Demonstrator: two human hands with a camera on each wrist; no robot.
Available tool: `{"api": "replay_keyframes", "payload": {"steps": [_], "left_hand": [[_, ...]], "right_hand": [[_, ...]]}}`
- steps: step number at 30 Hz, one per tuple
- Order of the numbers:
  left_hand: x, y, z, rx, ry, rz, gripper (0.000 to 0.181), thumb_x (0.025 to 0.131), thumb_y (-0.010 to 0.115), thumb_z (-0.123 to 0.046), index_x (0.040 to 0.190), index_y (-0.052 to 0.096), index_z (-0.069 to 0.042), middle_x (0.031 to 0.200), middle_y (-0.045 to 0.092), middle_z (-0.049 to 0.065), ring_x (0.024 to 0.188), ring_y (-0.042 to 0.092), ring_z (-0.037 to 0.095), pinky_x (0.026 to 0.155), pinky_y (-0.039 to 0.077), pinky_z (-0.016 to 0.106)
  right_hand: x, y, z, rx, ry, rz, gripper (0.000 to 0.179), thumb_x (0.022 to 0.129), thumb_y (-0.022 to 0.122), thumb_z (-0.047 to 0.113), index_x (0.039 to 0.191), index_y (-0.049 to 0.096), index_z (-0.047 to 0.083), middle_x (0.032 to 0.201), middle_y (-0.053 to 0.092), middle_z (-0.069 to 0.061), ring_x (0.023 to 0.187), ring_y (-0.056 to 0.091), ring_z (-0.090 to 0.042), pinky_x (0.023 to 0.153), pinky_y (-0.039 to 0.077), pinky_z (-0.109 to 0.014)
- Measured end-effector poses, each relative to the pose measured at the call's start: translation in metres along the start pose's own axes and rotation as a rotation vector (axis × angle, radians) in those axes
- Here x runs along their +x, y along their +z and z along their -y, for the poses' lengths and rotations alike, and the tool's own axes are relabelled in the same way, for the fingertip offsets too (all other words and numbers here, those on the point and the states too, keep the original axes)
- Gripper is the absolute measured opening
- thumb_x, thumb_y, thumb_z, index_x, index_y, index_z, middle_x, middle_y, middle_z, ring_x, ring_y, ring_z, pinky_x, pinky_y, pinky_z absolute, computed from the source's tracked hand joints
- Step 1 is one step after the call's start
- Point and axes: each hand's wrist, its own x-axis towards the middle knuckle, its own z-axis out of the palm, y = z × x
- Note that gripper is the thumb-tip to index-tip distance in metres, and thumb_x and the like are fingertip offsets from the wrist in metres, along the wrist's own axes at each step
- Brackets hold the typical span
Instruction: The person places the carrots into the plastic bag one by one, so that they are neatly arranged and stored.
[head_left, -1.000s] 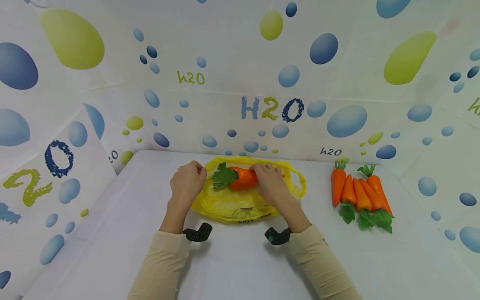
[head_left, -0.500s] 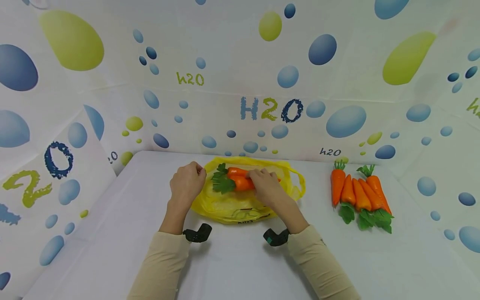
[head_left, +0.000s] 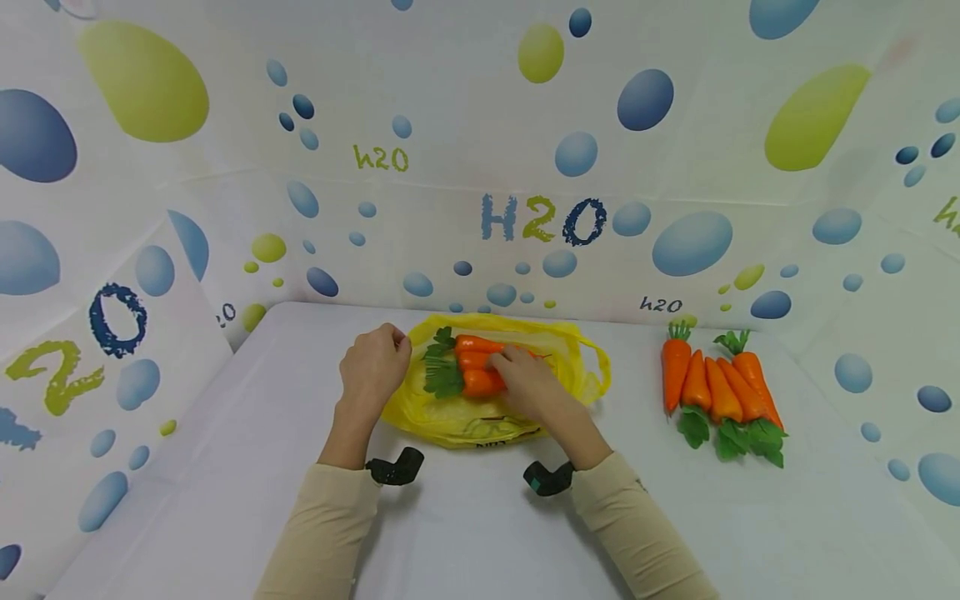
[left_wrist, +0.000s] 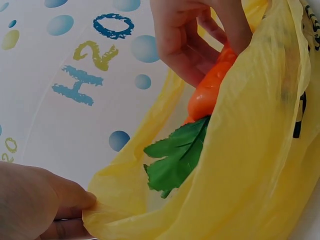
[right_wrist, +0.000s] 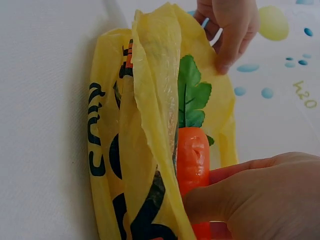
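Observation:
A yellow plastic bag [head_left: 438, 423] lies on the table with its mouth held up. My left hand [head_left: 375, 365] pinches the bag's left rim between thumb and fingers, as the left wrist view shows at the bag's edge [left_wrist: 107, 215]. Inside the bag, orange carrots with green leafy tops [head_left: 442, 367] lie side by side, tops to the left. My right hand [head_left: 536, 385] reaches into the bag and grips the nearest carrot [head_left: 482, 384], thumb on one side and fingers on the other. That carrot's tip is hidden under the hand; the bag's front wall rises beside it [right_wrist: 155, 100].
To the right, several more carrots [head_left: 723, 390] lie in a row on the white table [head_left: 465, 533], some with leaves toward me, others with leaves away. A bag handle [head_left: 604, 367] loops out at the right. Behind stands a patterned backdrop [head_left: 450, 100].
My right hand has moved the carrot toward me inside the bag, so other carrots behind it now show. The left hand stays at the rim.

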Motion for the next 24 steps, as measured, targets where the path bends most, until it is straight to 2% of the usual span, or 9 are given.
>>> {"api": "replay_keyframes", "payload": {"steps": [2, 10, 17, 24], "left_hand": [[0.0, 0.0002, -0.0003, 0.002, 0.003, -0.001, 0.03, 0.101, 0.052, -0.024, 0.112, 0.067, -0.002, 0.097, 0.072, 0.016, 0.071, 0.062, 0.026, 0.066, 0.056, 0.039], [-0.0001, 0.0004, -0.0018, -0.004, 0.004, 0.0, 0.03, 0.102, 0.051, -0.025, 0.114, 0.066, -0.001, 0.098, 0.072, 0.016, 0.071, 0.062, 0.026, 0.067, 0.057, 0.038], [-0.0007, 0.0003, -0.0025, -0.001, 0.016, -0.012, 0.031, 0.102, 0.052, -0.025, 0.115, 0.067, -0.001, 0.099, 0.073, 0.016, 0.071, 0.063, 0.026, 0.065, 0.057, 0.038], [-0.0007, 0.0014, -0.001, 0.0, 0.025, -0.022, 0.032, 0.101, 0.052, -0.026, 0.113, 0.068, -0.001, 0.099, 0.073, 0.016, 0.07, 0.063, 0.026, 0.063, 0.056, 0.037]], "right_hand": [[0.0003, 0.0019, -0.0001, 0.003, 0.005, -0.01, 0.035, 0.092, 0.07, 0.012, 0.126, 0.062, 0.014, 0.126, 0.059, -0.007, 0.117, 0.056, -0.025, 0.107, 0.048, -0.041], [0.0018, 0.006, 0.0014, -0.017, -0.002, 0.002, 0.035, 0.092, 0.072, 0.019, 0.125, 0.062, 0.013, 0.121, 0.062, -0.007, 0.111, 0.058, -0.026, 0.103, 0.05, -0.04], [0.0022, 0.0081, 0.0011, -0.026, -0.04, -0.013, 0.039, 0.088, 0.076, 0.018, 0.124, 0.063, 0.012, 0.118, 0.063, -0.008, 0.107, 0.059, -0.024, 0.099, 0.052, -0.039], [0.0031, 0.0084, 0.0029, -0.024, -0.034, -0.013, 0.04, 0.088, 0.076, 0.019, 0.125, 0.064, 0.012, 0.118, 0.064, -0.008, 0.107, 0.06, -0.023, 0.1, 0.052, -0.038]]}}
